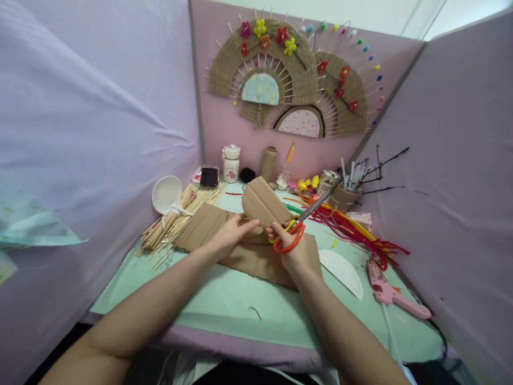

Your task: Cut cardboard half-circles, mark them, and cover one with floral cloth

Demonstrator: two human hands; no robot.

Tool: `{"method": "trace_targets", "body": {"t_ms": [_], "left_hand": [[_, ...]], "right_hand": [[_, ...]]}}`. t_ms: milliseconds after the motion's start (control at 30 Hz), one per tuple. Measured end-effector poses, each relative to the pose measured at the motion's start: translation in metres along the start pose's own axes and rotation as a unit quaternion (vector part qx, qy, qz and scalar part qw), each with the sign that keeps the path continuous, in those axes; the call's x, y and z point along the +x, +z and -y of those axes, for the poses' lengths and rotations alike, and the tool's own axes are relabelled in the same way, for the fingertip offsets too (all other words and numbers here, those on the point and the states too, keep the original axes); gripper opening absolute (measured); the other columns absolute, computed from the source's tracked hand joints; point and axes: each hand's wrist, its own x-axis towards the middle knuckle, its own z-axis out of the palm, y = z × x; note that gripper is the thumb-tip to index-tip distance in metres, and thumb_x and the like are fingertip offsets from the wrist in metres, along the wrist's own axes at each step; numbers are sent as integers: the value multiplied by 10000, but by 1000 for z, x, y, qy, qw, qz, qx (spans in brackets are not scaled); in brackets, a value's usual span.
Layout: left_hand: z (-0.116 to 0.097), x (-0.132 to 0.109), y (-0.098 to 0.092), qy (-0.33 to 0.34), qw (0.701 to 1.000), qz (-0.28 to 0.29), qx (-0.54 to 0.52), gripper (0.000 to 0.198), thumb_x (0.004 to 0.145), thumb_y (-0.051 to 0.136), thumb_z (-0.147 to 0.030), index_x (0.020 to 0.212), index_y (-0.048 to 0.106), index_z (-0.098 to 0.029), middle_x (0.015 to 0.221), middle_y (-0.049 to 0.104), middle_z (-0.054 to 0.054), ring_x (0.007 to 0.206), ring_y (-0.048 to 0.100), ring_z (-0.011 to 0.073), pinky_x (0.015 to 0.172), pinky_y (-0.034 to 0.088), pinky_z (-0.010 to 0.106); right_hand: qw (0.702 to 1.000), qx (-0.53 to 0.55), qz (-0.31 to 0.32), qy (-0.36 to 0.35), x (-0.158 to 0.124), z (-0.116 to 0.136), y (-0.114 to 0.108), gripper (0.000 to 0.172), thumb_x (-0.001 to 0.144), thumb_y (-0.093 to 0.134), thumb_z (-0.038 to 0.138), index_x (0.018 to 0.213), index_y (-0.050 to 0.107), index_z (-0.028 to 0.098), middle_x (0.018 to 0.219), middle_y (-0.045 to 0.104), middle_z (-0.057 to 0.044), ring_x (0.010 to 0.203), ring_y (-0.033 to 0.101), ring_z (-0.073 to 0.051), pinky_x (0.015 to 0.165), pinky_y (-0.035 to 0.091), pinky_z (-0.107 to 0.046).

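A cut piece of brown cardboard (262,200) with a rounded end is held up over the table. My left hand (237,233) pinches its lower left edge between thumb and fingers. My right hand (294,254) grips scissors (289,241) with orange and yellow handles, the blades pointing up and away to the right. Its thumb and fingertips also meet the cardboard's lower right corner. Beneath both hands lies a larger cardboard sheet (256,264). To its right rests a white half disc (342,271).
Thin wooden sticks (176,227) lie at left by a white scalloped plate (166,194). Coloured pipe cleaners (356,230) and a pink glue gun (395,297) occupy the right. A lidded bottle (231,166), a twine spool (269,163) and a pot of branches (345,195) stand behind. Woven fans (224,64) hang on the backboard.
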Motion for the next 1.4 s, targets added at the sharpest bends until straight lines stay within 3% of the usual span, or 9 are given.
{"method": "trace_targets", "body": {"t_ms": [67,200,333,467,633,767,933,1167,1400], "left_hand": [[9,-3,11,-22,997,25,-76,515,672,808,-418,1066,665,-118,1136,698,161,1101,633,286,994,457,415],[11,-4,14,-26,988,-33,-148,358,715,792,-351,938,693,-90,1007,736,144,999,670,249,982,487,404],[6,-1,4,-45,991,-18,-127,325,755,758,-285,998,691,-79,1024,736,148,969,680,230,902,541,353],[2,1,-3,-44,990,4,-132,339,765,743,-259,1028,678,-56,1008,737,165,890,702,224,832,575,332],[4,-1,6,-28,988,-5,-153,369,747,758,-253,1067,671,-90,1082,724,148,921,702,225,866,567,354],[12,-7,19,-27,992,16,-120,427,707,796,-305,1052,693,-77,1098,716,176,1016,681,275,955,516,403],[-1,-6,12,36,988,-47,-140,356,736,769,-295,1017,700,-86,1083,726,147,978,697,235,913,531,351],[-32,-5,-6,84,979,-104,-156,228,769,719,-234,949,698,-95,931,759,121,799,725,176,751,562,258],[-28,-7,-3,85,980,-102,-147,220,753,724,-227,916,707,-80,870,761,116,773,722,178,768,564,271]], "right_hand": [[1000,3,19,14,-5,-1,3,490,567,861,298,827,455,212,641,613,70,581,690,-159,549,550,-245],[999,-15,38,32,-4,1,1,465,581,858,335,806,471,208,608,596,82,509,656,-129,485,507,-207],[1000,-16,19,6,6,6,-7,437,599,850,359,764,475,208,586,573,93,456,605,-97,443,446,-188],[997,20,48,54,9,8,-11,442,567,871,336,747,489,205,622,590,82,509,620,-103,479,465,-206],[995,56,48,67,5,3,-7,428,555,874,298,729,495,202,601,583,78,533,628,-115,509,493,-222],[999,-1,41,24,-2,2,-1,393,594,842,336,728,499,198,585,596,49,532,625,-133,518,494,-232],[992,-97,78,23,-10,8,-1,411,716,722,541,825,517,201,758,632,10,507,575,-109,445,406,-218],[912,-289,285,50,-29,8,-7,553,821,434,750,862,512,204,611,499,36,488,409,-105,468,340,-243],[866,-379,325,24,-36,15,-4,590,843,357,763,926,492,195,605,481,40,522,422,-117,495,328,-247]]}}
